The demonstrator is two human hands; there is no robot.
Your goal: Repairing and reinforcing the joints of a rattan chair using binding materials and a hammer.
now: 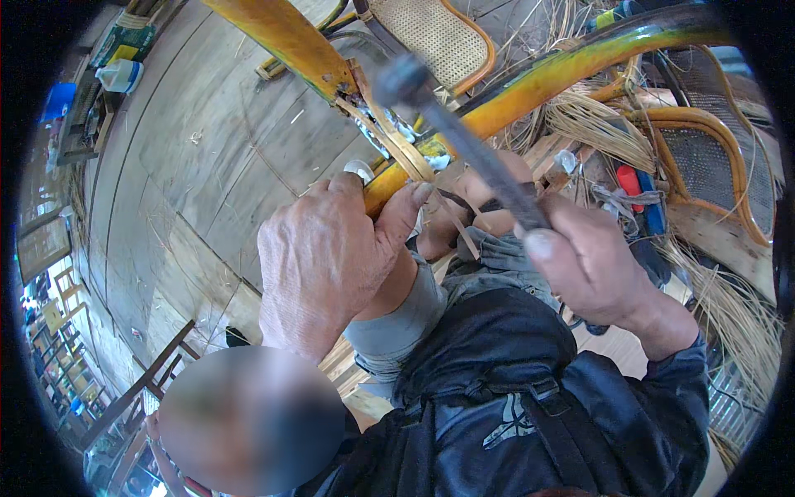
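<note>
My left hand [323, 248] is wrapped round the end of a yellow-brown pole [383, 192], its thumb pressed beside a flat cane strip [402, 153]. That strip bends round the joint where the pole meets another thick yellow pole [290, 33]; whitish and bluish patches show there. In my right hand [588, 265] a hammer [480, 153] is gripped by its dark handle. Its head is raised above the joint and smeared by motion. A loose strip end [464, 232] hangs down near my knees. How the strip is fixed under the hammer cannot be made out.
A long curved yellow pole [563, 79] crosses the upper right. Cane-woven seats [431, 37] and a rattan chair frame [729, 157] lie beyond. Bundles of cane strips [600, 124], a red-handled tool [629, 184] and a white jug [120, 76] rest on the floor [182, 166].
</note>
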